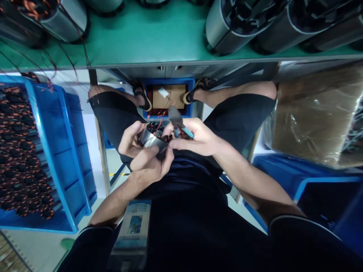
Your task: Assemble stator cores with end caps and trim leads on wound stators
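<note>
Our left hand (149, 160) has its fingers bent round a short metal can (152, 140), hugging its side, opened only as wide as the can is. Our right hand (202, 138) is curled round a pair of pliers (176, 118) with blue handles, and its thumb and pointing finger come close together at the right edge of the can. We can't tell if those two tips pinch anything, and the tool's jaws are too blurry for us to say if they are apart. So the can is just left of our right fingertips, and our left hand is the nearer one, since it has the can in its grip. The can's long way looks tipped, with its open top facing up and away from our tummy. Thin red wires (161, 119) poke out of that top, on the far side, and the head of the pliers is just to the right of them, pointing away from us. All this is over our lap. Farther out, a blue bin (170, 80) is on the floor between our feet, a blue crate (55, 143) full of wound parts (19, 151) is on our left, a plastic-wrapped box (312, 121) is on our right, and bigger cans (218, 30) stand on the green bench (150, 37) ahead.
</note>
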Available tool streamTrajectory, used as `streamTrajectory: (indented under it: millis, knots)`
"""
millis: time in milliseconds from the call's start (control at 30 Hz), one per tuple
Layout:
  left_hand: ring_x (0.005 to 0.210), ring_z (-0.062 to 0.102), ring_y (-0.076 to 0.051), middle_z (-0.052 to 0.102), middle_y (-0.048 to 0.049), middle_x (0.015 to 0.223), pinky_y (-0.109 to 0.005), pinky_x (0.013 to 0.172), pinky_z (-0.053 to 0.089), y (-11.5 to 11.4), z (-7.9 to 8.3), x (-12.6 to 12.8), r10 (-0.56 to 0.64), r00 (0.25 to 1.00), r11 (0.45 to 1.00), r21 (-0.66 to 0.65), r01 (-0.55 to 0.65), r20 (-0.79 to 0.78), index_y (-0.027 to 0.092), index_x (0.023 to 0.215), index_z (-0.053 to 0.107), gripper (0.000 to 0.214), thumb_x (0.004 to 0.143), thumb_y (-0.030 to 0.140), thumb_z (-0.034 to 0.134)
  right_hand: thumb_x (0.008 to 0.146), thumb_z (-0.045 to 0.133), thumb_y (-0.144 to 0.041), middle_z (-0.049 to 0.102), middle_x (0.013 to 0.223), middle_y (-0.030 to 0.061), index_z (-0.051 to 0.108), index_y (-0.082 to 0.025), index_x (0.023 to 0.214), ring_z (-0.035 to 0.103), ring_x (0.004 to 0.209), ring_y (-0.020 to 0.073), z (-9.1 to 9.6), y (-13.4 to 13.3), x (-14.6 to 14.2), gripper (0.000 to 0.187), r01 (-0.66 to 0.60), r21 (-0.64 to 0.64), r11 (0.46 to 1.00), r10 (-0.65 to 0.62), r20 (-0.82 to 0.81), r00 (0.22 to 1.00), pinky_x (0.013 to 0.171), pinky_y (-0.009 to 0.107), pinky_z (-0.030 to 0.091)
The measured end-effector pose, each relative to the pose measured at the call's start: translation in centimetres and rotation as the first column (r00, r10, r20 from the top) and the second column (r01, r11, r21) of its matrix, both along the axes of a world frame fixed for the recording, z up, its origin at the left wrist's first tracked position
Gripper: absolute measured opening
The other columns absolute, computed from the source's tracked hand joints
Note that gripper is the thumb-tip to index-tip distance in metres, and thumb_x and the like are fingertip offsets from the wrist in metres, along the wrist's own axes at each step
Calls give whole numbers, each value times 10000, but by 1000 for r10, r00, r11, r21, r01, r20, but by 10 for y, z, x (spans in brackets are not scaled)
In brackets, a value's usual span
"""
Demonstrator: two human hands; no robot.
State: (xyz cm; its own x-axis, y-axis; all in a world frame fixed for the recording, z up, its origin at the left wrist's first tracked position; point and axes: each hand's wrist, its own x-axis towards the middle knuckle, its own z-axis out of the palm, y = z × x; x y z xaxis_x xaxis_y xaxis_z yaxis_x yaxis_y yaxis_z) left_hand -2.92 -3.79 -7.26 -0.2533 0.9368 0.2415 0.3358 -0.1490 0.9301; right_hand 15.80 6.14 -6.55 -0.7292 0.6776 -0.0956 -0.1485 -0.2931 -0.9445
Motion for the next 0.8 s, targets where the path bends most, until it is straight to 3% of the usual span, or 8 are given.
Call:
streamTrajectory:
  millis: [67,100,167,267,400,567,667,800]
  knots:
    - [1459,667,-374,490,-45,1698,-650,1151,657,-1,18,4,5,992,990,137,-22,123,433,1350,550,646,900,637,966,1065,900,-533,804,1004,19,809,-173,1105,731,856,130,14,-1,7,374,33,149,988,-24,-61,998,814,255,610]
    - [1471,675,-386,541,-73,1674,-639,1126,681,-1,26,4,-21,980,994,108,0,196,454,1466,537,710,933,761,890,1074,895,-520,821,1035,28,815,-177,1099,755,897,142,19,0,10,352,48,213,976,-32,-77,997,860,271,629]
    - [1545,663,-402,625,-119,1612,-611,1176,688,-3,40,2,-93,926,980,-132,151,365,423,1611,533,801,999,909,706,1083,888,-494,836,1037,28,825,-190,1093,784,912,156,28,-1,14,311,54,290,955,-36,-65,997,877,284,649]
    - [1507,721,-405,698,-125,1535,-574,1201,696,-9,56,-3,-150,827,882,-305,360,541,383,1596,629,680,1074,817,667,1084,890,-450,837,994,4,844,-229,1101,787,855,162,43,-7,20,227,51,375,926,-55,1,998,824,289,662]
    - [1424,757,-383,719,-104,1414,-544,1133,730,-13,68,-2,-80,747,879,-307,366,660,380,1553,652,550,1095,677,724,1150,789,-351,844,1146,31,792,-276,1488,759,851,172,70,-28,34,346,45,504,863,-169,205,964,868,340,683]
    - [1389,736,-353,650,-110,1490,-510,1159,711,-14,73,1,-87,792,891,-309,333,604,359,1530,658,574,1066,671,785,1155,663,-197,794,1117,59,653,-324,1722,783,1003,223,92,-53,52,581,-102,573,813,-213,456,864,920,371,705]
    - [1391,720,-338,674,-109,1475,-493,1210,673,-15,71,-1,-160,827,895,-275,352,538,350,1545,665,556,1088,649,770,1140,663,-162,786,1159,70,623,-320,1752,781,1099,234,94,-57,55,633,-125,591,797,-207,461,863,1012,388,709]
    - [1381,730,-313,665,-103,1478,-461,1225,660,-17,71,-2,-229,801,879,-236,415,554,338,1582,661,514,1133,576,743,1115,687,-133,783,1162,55,654,-308,1723,776,1111,220,96,-59,55,634,-110,591,799,-215,452,866,1056,366,697]
